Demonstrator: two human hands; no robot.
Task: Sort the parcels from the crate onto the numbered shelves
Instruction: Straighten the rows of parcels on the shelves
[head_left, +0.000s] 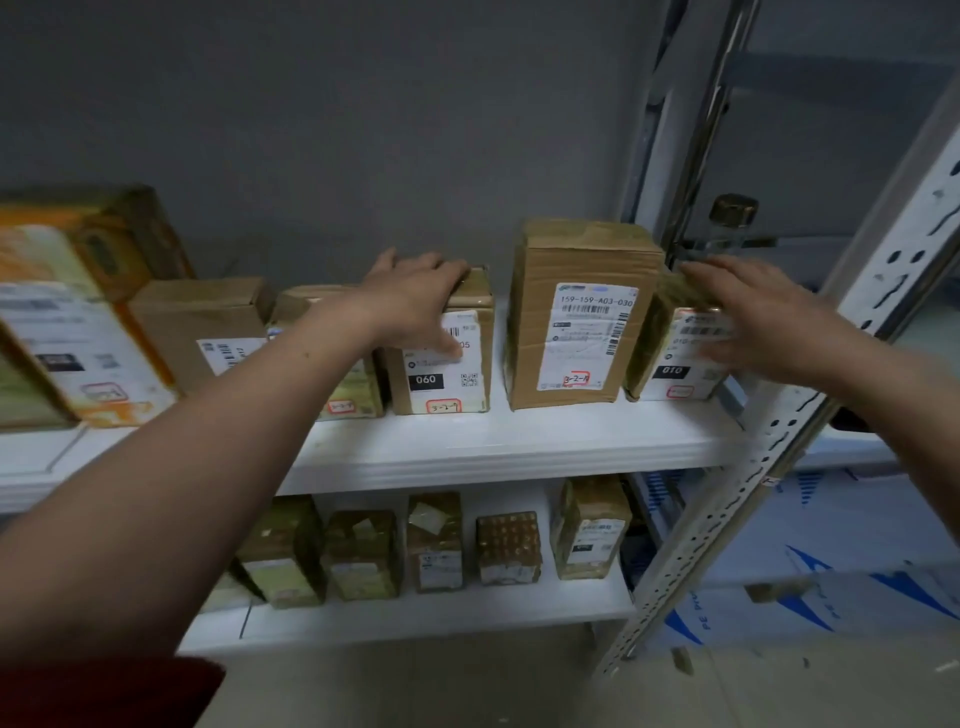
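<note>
Cardboard parcels stand in a row on the upper white shelf (467, 447). My left hand (410, 299) grips the top of the parcel marked 060 (447, 384), thumb down over its label. A taller parcel labelled 159-159-A03-030 (576, 317) stands upright just to its right. My right hand (748, 317), blurred, lies with straight fingers on the top and front of the parcel marked 010 (670, 364) at the shelf's right end. Red-boxed handwritten codes show at the bottom of the labels.
More parcels (202, 327) and an orange-and-white box (78, 332) fill the shelf's left side. Several small parcels (436, 545) stand on the lower shelf (415, 618). A perforated white upright (769, 457) frames the right end; white-and-blue sacks (831, 571) lie beyond it.
</note>
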